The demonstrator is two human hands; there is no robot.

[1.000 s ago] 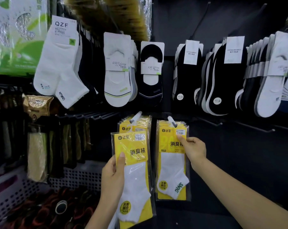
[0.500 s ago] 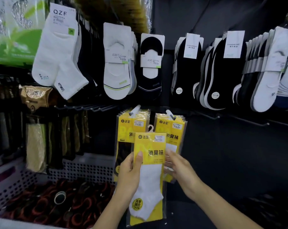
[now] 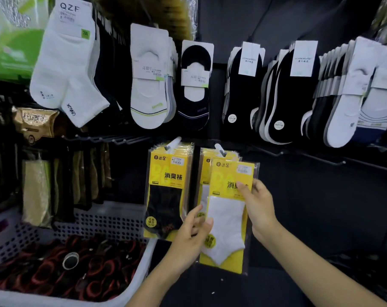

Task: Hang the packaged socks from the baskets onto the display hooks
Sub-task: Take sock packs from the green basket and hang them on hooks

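Note:
A yellow packet with a white sock (image 3: 229, 216) is held up in front of the right-hand hook (image 3: 220, 150), where several like packets (image 3: 204, 171) hang. My right hand (image 3: 258, 207) pinches the packet at its right edge, thumb across the yellow card. My left hand (image 3: 189, 240) holds its lower left edge, thumb on the front. On the left-hand hook (image 3: 173, 143) hang several yellow packets with black socks (image 3: 168, 193). Whether the packet's hole is on the hook is not visible.
A white perforated basket (image 3: 103, 220) with dark red-rimmed rolled items sits at lower left. Loose white and black socks on cards (image 3: 276, 94) fill the upper hooks. Bare black hooks (image 3: 321, 159) jut out to the right. Brown packets (image 3: 37, 191) hang at left.
The white-sock packet moved right and up, from between the two hooks to in front of the right-hand hook. My right hand shifted to its upper right edge; the left slid to its lower left.

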